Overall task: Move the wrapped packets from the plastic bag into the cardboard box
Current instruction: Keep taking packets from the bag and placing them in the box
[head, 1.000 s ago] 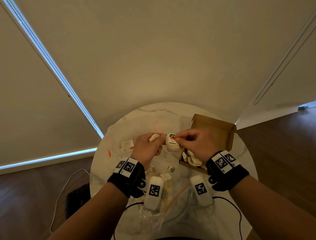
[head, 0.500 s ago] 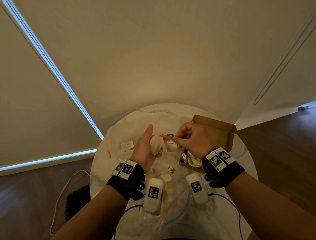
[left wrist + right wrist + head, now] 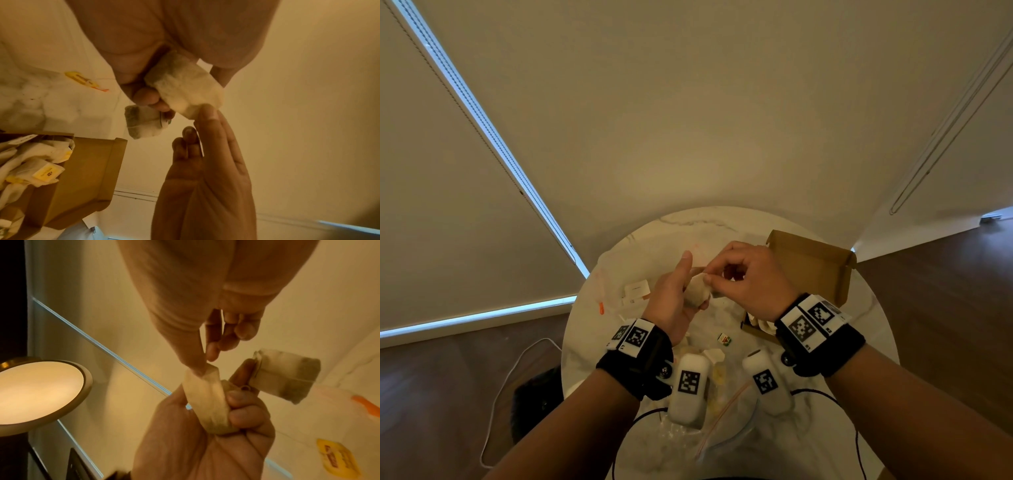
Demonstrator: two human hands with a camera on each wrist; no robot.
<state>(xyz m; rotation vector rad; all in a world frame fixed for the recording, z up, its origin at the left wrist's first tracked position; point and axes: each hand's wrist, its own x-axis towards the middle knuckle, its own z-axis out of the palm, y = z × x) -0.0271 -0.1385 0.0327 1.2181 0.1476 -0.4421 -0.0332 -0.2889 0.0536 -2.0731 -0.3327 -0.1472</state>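
My left hand (image 3: 678, 301) is raised over the table and grips a pale wrapped packet (image 3: 698, 291) in its curled fingers, thumb pointing up. The right wrist view shows that left hand (image 3: 236, 410) holding the packet (image 3: 207, 404), with a second packet (image 3: 283, 376) caught between its fingers. My right hand (image 3: 736, 277) pinches the first packet's top corner between thumb and forefinger (image 3: 205, 356). In the left wrist view, the second packet (image 3: 144, 123) hangs below the first packet (image 3: 183, 84). The open cardboard box (image 3: 811, 267) stands right of the hands and holds several packets (image 3: 41, 162).
The clear plastic bag (image 3: 722, 435) lies on the round marble table (image 3: 866, 308) near me, partly hidden by the wrist cameras. A small loose packet (image 3: 725, 340), a white card (image 3: 637, 289) and an orange scrap (image 3: 601, 308) lie on the table. A cable (image 3: 500, 394) runs across the floor at left.
The labelled packet my right hand pinched now sits between my left fingers. My right thumb and forefinger have shifted to the corner of the packet in my left fist.
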